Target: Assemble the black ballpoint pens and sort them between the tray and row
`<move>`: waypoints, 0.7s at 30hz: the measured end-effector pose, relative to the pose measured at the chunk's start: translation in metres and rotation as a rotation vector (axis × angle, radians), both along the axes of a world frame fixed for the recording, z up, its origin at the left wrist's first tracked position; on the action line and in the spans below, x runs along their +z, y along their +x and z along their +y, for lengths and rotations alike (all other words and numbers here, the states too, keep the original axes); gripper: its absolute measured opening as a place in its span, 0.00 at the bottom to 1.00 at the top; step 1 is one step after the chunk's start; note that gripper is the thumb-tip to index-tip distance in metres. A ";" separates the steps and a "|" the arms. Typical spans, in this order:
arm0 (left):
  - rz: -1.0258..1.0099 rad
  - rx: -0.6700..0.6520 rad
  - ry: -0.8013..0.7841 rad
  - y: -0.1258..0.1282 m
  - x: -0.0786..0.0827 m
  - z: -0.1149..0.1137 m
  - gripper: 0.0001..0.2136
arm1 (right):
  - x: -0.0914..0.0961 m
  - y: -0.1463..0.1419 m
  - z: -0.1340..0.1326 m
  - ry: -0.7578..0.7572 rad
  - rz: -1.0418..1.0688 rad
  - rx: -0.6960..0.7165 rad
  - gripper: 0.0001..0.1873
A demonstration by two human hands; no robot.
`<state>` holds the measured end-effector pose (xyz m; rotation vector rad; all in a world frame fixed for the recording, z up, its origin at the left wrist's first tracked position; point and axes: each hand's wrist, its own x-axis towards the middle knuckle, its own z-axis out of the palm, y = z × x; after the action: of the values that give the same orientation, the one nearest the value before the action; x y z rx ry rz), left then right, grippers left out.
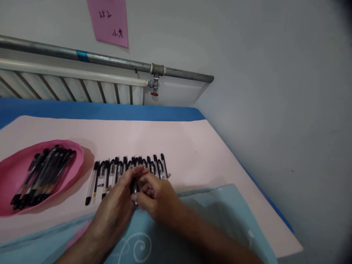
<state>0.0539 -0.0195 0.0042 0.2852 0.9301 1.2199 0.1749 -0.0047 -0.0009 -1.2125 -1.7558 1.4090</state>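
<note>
My left hand and my right hand meet at the middle of the table, fingers pinched together on one black pen held between them. Just behind the hands lies a row of several black-capped clear pens side by side on the pink table cover. To the left, a pink tray holds a bundle of several more black pens.
A light blue printed cloth or bag lies under my forearms at the table's near edge. A blue table edge runs along the back. Behind it are a radiator, a metal pipe and a pink paper note on the wall.
</note>
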 end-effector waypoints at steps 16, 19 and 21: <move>0.158 -0.041 0.208 -0.012 -0.008 0.004 0.19 | -0.011 0.053 0.053 0.065 -0.362 -0.386 0.06; 0.178 -0.030 0.200 -0.020 -0.007 0.008 0.19 | -0.021 0.069 0.068 0.120 -0.490 -0.414 0.10; 0.189 -0.035 0.186 -0.022 -0.007 0.009 0.18 | -0.026 0.071 0.071 0.130 -0.520 -0.394 0.12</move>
<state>0.0316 -0.0101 -0.0026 0.5704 0.9703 1.2640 0.2455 0.0667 -0.0272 -1.8446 -1.7581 0.7819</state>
